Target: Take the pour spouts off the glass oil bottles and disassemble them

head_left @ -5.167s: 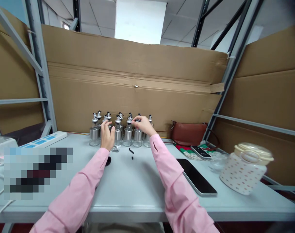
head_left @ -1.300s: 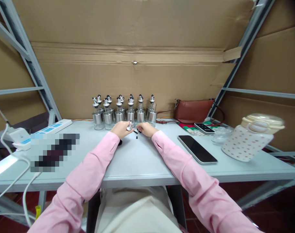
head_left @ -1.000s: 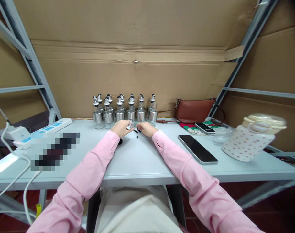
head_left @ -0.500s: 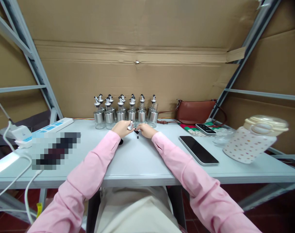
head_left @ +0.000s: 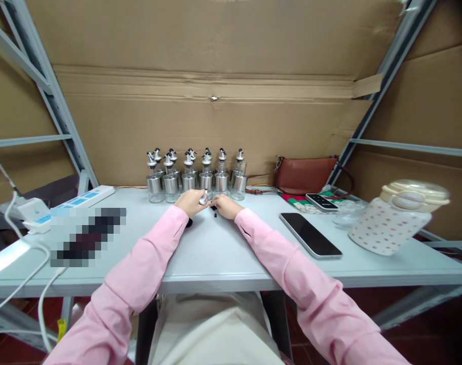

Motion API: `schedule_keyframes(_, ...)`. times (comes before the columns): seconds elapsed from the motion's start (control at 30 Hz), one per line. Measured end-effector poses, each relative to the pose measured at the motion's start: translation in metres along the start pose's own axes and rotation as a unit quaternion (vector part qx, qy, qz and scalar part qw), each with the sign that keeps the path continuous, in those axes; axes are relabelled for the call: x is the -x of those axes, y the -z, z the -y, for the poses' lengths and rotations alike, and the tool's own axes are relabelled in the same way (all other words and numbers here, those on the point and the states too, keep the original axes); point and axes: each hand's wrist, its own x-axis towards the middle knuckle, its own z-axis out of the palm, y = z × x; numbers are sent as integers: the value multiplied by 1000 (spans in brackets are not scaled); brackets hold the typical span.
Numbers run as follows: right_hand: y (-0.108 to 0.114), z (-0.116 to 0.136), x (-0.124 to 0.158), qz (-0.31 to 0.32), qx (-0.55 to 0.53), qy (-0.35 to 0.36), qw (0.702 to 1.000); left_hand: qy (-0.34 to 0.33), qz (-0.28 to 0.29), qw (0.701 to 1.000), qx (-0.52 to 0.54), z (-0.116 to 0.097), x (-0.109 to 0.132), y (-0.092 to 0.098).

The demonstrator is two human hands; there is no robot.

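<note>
My left hand [head_left: 191,204] is closed around a silver bottle pourer [head_left: 204,197], its metal end showing at the fingertips. Just to the right, my right hand [head_left: 228,207] has its fingers pinched together at a small black piece [head_left: 213,208], close to the pourer. Exactly how the fingertips grip it is hard to see. A tinier black part [head_left: 215,216] lies on the table below the right fingers. Partly hidden by my left wrist is a black round piece [head_left: 189,223]. Behind both hands stand several glass and steel oil bottles [head_left: 171,183], most topped with pourers.
On the right are a dark-screened phone [head_left: 310,235], a dotted cream-lidded bottle [head_left: 392,223], a small black device [head_left: 321,202] and a brown handbag [head_left: 306,175]. A power strip [head_left: 87,195] with white cables sits left, near a pixelated area. Cardboard [head_left: 216,132] walls the back.
My right hand has shifted slightly left, its fingertips now closer to the pourer and over the black piece. My left hand holds the pourer in about the same place.
</note>
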Motion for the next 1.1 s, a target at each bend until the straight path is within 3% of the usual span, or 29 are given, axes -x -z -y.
schedule_keyframes(0.67, 12, 2, 3, 18, 25, -18, 999, 7, 16, 1000, -11, 0, 0, 0)
schedule_keyframes(0.73, 12, 2, 3, -6, 8, -20, 1000, 6, 16, 1000, -10, 0, 1, 0)
schedule_keyframes(0.93, 20, 16, 5, -171, -110, 35, 978, 11, 40, 999, -9, -1, 2, 1)
schedule_keyframes(1.1, 27, 29, 10, -194, -130, 68, 970, 1, 64, 998, -11, 1, 0, -1)
